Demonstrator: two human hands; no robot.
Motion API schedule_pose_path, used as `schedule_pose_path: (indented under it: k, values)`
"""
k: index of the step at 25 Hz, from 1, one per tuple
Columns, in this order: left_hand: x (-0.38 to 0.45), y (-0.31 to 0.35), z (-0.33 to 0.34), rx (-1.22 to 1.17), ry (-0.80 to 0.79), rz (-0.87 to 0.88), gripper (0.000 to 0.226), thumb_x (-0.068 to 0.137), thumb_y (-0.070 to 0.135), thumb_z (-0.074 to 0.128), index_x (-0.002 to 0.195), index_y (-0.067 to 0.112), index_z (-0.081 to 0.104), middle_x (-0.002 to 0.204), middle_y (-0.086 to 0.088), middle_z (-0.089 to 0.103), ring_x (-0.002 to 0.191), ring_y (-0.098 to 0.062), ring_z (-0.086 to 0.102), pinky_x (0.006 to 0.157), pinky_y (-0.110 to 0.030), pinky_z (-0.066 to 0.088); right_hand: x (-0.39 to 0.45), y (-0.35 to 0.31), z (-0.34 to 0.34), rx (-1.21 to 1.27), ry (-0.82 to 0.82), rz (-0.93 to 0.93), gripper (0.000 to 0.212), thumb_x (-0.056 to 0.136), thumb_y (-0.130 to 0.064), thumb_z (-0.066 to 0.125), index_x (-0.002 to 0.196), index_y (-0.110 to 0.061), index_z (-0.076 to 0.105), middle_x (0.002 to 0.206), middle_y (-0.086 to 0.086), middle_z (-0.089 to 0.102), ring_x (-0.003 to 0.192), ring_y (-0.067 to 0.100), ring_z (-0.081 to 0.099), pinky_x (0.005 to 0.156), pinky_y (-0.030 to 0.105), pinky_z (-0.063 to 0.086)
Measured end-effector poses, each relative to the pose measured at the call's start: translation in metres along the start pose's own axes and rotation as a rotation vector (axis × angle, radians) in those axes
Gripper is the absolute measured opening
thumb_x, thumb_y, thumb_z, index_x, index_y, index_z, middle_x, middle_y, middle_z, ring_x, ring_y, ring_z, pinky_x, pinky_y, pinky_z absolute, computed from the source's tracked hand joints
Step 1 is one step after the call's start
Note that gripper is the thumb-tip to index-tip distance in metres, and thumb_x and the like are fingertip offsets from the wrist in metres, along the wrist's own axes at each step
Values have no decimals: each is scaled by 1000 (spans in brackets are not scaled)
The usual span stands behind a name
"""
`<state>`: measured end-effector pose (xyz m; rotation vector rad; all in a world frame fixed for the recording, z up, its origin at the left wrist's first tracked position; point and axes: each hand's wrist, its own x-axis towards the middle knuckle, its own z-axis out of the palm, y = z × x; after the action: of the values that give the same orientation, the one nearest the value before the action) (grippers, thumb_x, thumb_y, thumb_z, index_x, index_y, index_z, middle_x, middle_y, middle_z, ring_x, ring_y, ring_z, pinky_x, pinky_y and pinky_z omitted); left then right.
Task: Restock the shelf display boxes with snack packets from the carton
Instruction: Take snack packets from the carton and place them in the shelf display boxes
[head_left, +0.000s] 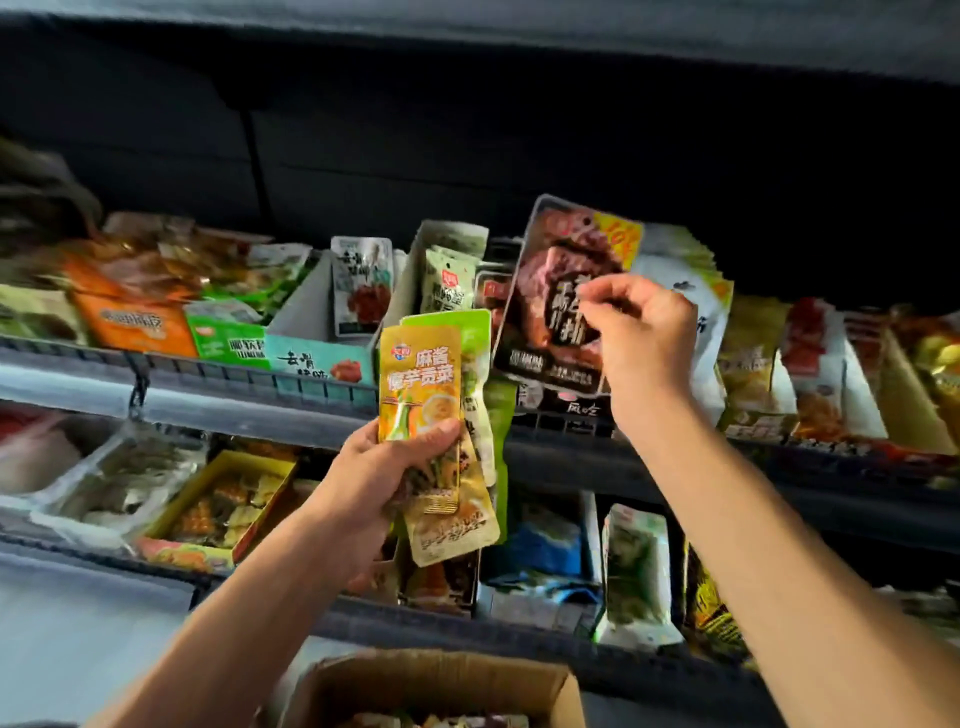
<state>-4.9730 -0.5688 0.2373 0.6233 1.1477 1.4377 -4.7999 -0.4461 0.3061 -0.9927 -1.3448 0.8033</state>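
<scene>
My left hand (384, 478) grips a fanned bunch of snack packets (423, 379), a yellow one in front and green and beige ones behind, held upright before the shelf edge. My right hand (641, 338) pinches a dark brown meat-snack packet (550, 291) and holds it tilted above a dark display box (566, 405) on the upper shelf. The open cardboard carton (441, 686) sits at the bottom of the view, with loose packets showing inside.
The upper shelf (208, 400) carries a row of display boxes: orange and green at left, a teal-fronted box (322, 358), a green-packet box (447, 260), yellow and red packs at right. A lower shelf holds a yellow box (223, 504) and more packets.
</scene>
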Motion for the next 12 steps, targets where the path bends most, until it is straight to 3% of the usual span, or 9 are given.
schedule_pose_path:
  k: [3,5,7,10,12]
  values:
    - [7,-1,-7,-18,32,13,43,73,19,78,114,8,68,102,-17,75,89,-35,74,81,-50,57,41,-5,28,89,132,-44,40,79,6,62,61,-29,69,80,-11,73,76,3,64,80,40,58]
    - [10,-1,-9,-32,44,13,48,70,20,80,114,9,67,101,-17,75,89,-36,74,79,-49,57,53,2,43,-23,85,-95,43,80,9,58,62,-29,67,85,-8,74,64,-7,59,71,29,54]
    - [13,1,-11,-58,33,10,47,69,19,79,113,9,67,101,-18,75,90,-37,73,78,-48,58,52,18,48,-222,-8,-182,43,83,9,56,64,-28,67,86,-10,72,67,-5,62,72,27,52]
    - [14,7,-10,-85,-5,17,43,72,17,78,113,7,67,103,-19,74,92,-38,72,75,-46,60,46,42,46,-507,-133,-223,34,84,8,58,77,-20,76,110,0,71,107,11,62,100,23,43]
    - [15,8,-10,-97,-2,24,43,74,17,77,114,7,67,104,-19,74,94,-38,72,76,-46,60,47,49,44,-595,-126,-310,30,83,5,61,79,-20,77,109,2,71,111,17,58,101,26,40]
